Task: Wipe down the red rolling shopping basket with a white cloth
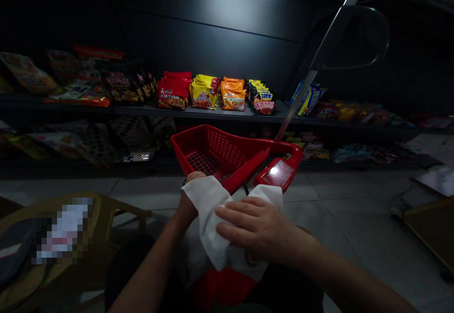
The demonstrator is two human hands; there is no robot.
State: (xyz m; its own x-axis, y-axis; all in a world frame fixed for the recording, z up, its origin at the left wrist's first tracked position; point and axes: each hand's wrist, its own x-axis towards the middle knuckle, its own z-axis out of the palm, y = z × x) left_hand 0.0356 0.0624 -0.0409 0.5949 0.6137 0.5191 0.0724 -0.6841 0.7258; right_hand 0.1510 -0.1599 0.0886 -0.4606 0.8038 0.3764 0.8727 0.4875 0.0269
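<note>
A red plastic shopping basket (pixel 213 152) on wheels stands in front of me on the tiled floor, its long handle (pixel 319 57) rising to the upper right. A white cloth (pixel 209 209) is draped over the basket's near edge. My right hand (pixel 257 228) lies flat on the cloth, fingers stretched out to the left. My left hand (pixel 189 192) is mostly under the cloth and looks closed around its top edge at the basket rim; only the knuckles show.
Dark shelves (pixel 213 112) along the wall hold rows of instant-noodle packs (pixel 204 91) and snack bags. A yellow chair (pixel 102 209) with a dark item on it stands at my lower left. A wooden surface (pixel 432 228) sits at the right.
</note>
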